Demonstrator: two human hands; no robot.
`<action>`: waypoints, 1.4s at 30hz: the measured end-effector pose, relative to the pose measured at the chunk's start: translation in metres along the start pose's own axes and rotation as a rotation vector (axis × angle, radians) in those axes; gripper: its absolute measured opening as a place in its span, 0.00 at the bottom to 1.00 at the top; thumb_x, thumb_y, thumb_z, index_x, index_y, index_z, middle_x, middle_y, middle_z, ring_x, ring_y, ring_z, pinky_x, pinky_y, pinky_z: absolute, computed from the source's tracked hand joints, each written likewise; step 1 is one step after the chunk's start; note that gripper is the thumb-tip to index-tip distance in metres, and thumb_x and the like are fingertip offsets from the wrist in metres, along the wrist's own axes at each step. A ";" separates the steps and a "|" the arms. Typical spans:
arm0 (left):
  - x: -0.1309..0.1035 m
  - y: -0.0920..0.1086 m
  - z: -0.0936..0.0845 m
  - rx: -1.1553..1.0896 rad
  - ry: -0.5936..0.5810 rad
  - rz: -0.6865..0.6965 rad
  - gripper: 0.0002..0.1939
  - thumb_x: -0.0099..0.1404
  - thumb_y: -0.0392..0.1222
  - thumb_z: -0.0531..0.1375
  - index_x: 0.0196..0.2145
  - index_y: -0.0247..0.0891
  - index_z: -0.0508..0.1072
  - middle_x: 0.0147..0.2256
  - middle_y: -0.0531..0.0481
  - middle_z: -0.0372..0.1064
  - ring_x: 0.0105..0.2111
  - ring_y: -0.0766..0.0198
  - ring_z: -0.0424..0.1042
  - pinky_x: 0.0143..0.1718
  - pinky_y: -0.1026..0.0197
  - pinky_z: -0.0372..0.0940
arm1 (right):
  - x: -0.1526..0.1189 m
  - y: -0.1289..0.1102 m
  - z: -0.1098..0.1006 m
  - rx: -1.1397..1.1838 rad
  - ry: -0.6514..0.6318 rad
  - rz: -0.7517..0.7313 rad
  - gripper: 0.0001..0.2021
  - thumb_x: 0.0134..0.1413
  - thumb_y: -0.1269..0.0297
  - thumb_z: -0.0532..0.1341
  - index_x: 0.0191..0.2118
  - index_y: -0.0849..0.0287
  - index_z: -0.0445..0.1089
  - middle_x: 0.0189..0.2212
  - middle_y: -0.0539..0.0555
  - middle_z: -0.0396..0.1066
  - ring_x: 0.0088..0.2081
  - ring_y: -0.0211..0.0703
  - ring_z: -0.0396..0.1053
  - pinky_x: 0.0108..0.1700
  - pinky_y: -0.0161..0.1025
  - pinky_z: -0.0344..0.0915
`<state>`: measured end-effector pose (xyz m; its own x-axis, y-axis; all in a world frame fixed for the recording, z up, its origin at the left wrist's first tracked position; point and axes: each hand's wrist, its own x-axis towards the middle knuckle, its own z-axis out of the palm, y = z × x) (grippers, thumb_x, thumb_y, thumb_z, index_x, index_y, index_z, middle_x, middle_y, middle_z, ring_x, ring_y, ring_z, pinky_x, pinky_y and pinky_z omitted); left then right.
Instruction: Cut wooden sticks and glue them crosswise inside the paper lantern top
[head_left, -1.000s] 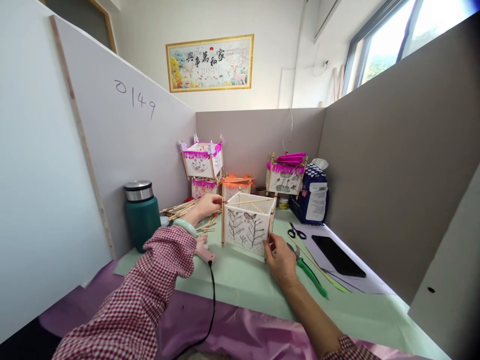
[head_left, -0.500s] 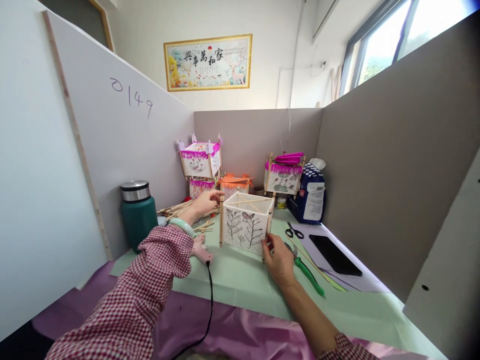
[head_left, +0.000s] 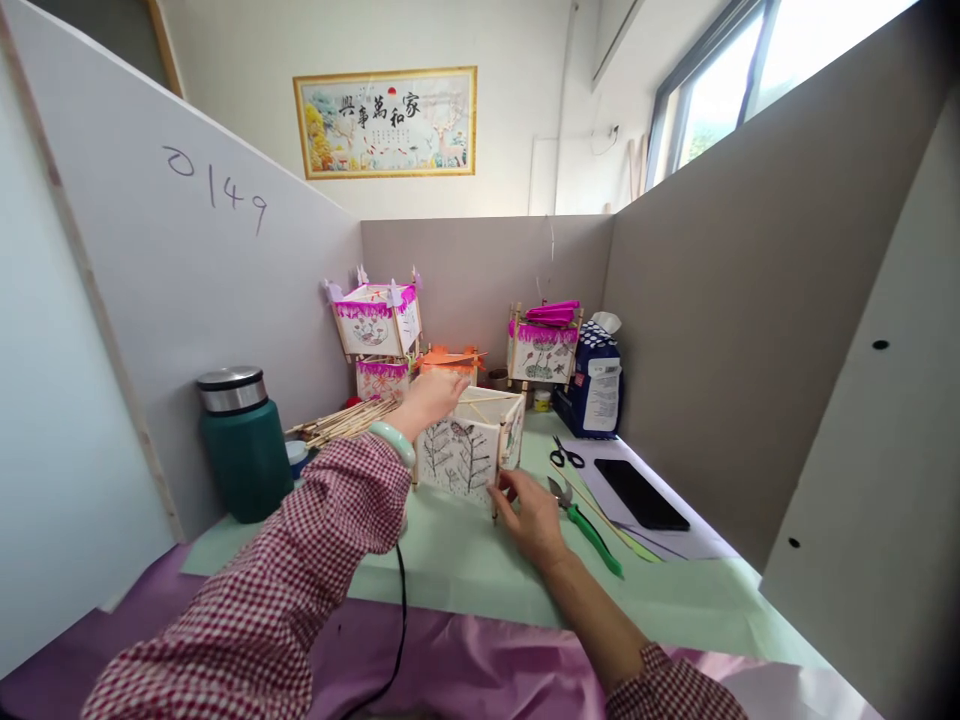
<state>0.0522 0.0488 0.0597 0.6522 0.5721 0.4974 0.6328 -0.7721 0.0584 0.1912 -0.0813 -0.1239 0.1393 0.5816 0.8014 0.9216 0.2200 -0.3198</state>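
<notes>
A square paper lantern [head_left: 457, 465] stands upright on the green table cover, with thin wooden sticks at its corners and dark trees drawn on its white front panel. My right hand [head_left: 531, 515] pinches the lower end of the front right corner stick between thumb and fingers. Reaching over the left side, my left hand [head_left: 433, 396] has its fingers closed together at the lantern's far top corner; the fingertips are partly hidden. A black cord [head_left: 401, 620] runs down from under my left sleeve, which covers most of the pink glue gun.
Green-handled pliers [head_left: 592, 535], scissors [head_left: 566, 455] and a black phone [head_left: 641, 493] lie at right. A green bottle [head_left: 244, 445] and wooden sticks [head_left: 337, 425] are at left. Behind stand decorated lanterns [head_left: 375, 325], another fringed lantern [head_left: 541, 355] and a blue tissue pack [head_left: 596, 385]. Grey partitions enclose the table.
My left hand has moved from the lantern's left corner stick to its far top corner. The lantern has turned, showing more of its right side. The camera view has swung slightly right.
</notes>
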 end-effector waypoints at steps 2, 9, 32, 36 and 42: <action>0.016 0.002 0.007 -0.010 -0.107 0.008 0.18 0.67 0.46 0.49 0.40 0.38 0.77 0.43 0.43 0.74 0.44 0.54 0.70 0.45 0.58 0.62 | 0.000 -0.002 -0.002 0.026 -0.047 -0.047 0.09 0.60 0.58 0.57 0.41 0.58 0.68 0.32 0.51 0.73 0.30 0.39 0.69 0.35 0.34 0.62; 0.045 0.004 0.021 -0.062 -0.393 -0.076 0.17 0.60 0.51 0.59 0.35 0.35 0.79 0.36 0.40 0.76 0.38 0.54 0.73 0.38 0.61 0.63 | 0.001 -0.001 -0.002 0.040 -0.048 -0.067 0.08 0.61 0.61 0.55 0.39 0.58 0.69 0.31 0.52 0.73 0.33 0.41 0.69 0.37 0.35 0.60; 0.065 0.005 0.024 -0.147 -0.475 -0.340 0.17 0.68 0.48 0.55 0.46 0.32 0.69 0.40 0.46 0.71 0.35 0.63 0.72 0.37 0.56 0.70 | -0.001 0.005 -0.006 -0.035 0.235 0.199 0.20 0.67 0.60 0.44 0.27 0.56 0.67 0.22 0.54 0.69 0.27 0.43 0.67 0.32 0.39 0.60; 0.068 -0.001 0.016 -0.117 -0.452 -0.160 0.17 0.62 0.36 0.58 0.50 0.39 0.72 0.45 0.45 0.72 0.39 0.60 0.73 0.41 0.59 0.67 | 0.000 0.004 -0.006 -0.006 0.249 0.254 0.21 0.66 0.60 0.44 0.26 0.56 0.66 0.23 0.54 0.70 0.28 0.43 0.68 0.33 0.39 0.60; 0.060 0.001 0.027 -0.092 -0.469 0.087 0.19 0.50 0.34 0.62 0.41 0.46 0.79 0.42 0.50 0.76 0.42 0.58 0.72 0.43 0.64 0.63 | 0.000 0.003 -0.006 0.038 0.256 0.299 0.20 0.65 0.59 0.45 0.26 0.56 0.67 0.22 0.54 0.70 0.27 0.43 0.67 0.32 0.39 0.59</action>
<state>0.1032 0.0895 0.0667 0.8324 0.5508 0.0615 0.5415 -0.8319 0.1210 0.1961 -0.0852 -0.1218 0.4897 0.4115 0.7687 0.8133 0.1021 -0.5728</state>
